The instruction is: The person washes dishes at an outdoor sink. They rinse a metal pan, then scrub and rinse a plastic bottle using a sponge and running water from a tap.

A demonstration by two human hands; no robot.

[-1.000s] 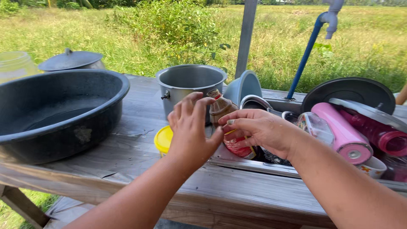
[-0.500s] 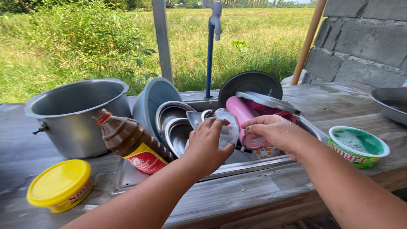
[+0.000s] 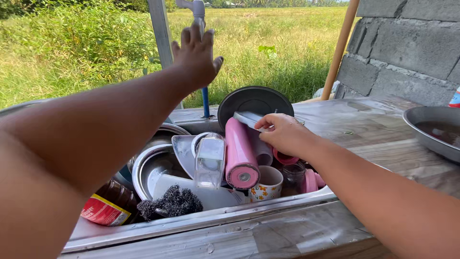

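Pink tumbler (image 3: 239,156) was seen lying on its side in the crowded sink (image 3: 201,221), its base turned toward the camera, with a clear glass (image 3: 210,160) just beside it and a flowered cup (image 3: 266,184) touching its lower end. The right hand (image 3: 283,135) was laid over the tumbler's far end, fingers curled loosely; whether anything was truly gripped could not be told, because a flat grey lid (image 3: 249,118) was also under the fingertips. The left hand (image 3: 196,53) was raised near the tap (image 3: 197,9), fully spread and empty. A black scrubber (image 3: 172,202) and a brown sauce bottle (image 3: 108,204) were placed at the near edge, and metal bowls (image 3: 158,165) further left. A risk was judged here: the pile was stacked loosely, so if the tumbler were pulled, the glass could be knocked and cracked against the metal.
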